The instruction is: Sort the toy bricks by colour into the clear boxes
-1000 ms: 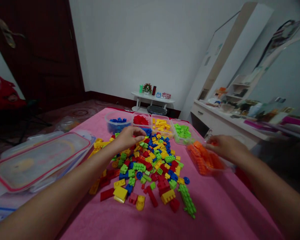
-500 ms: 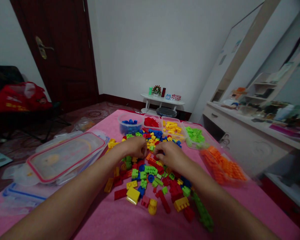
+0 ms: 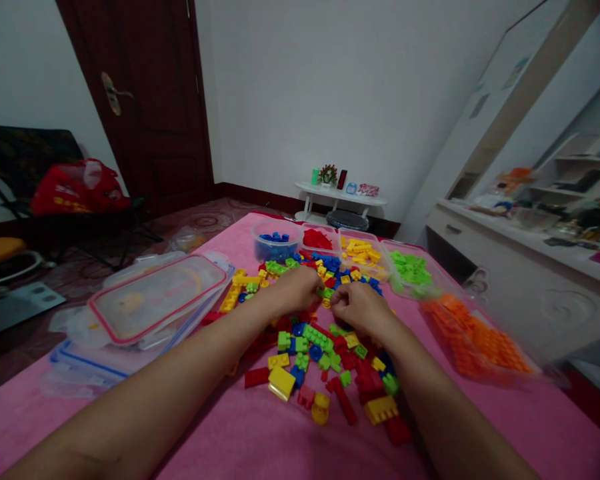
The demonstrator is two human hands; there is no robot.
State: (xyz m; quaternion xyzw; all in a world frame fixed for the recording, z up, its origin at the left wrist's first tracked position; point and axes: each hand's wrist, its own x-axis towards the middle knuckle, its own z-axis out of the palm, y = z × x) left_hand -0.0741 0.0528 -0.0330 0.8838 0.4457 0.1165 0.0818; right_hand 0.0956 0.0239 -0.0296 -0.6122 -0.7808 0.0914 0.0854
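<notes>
Loose toy building bricks (image 3: 316, 347) in red, yellow, green and blue lie heaped on a pink cloth (image 3: 215, 433). Over the far middle of the heap is my left hand (image 3: 300, 289), its fingers curled down; whatever they hold is hidden. My right hand (image 3: 363, 307) is just right of it, thumb and fingers drawn together low among the bricks, and I cannot make out what is in them. The two hands are close but apart. Nearer to me lie a yellow brick (image 3: 281, 383), a long red brick (image 3: 344, 401) and a yellow toothed brick (image 3: 381, 410).
Behind the heap stand a round tub (image 3: 259, 249) of blue bricks and boxes of red bricks (image 3: 317, 239), yellow bricks (image 3: 361, 251) and green bricks (image 3: 411, 267). An orange-filled box (image 3: 473, 337) is at right. Stacked lids (image 3: 155, 300) lie left.
The view has swung left, shifting the scene rightward. My right hand's fingers have curled in more tightly. A long green piece by my right forearm is now out of sight.
</notes>
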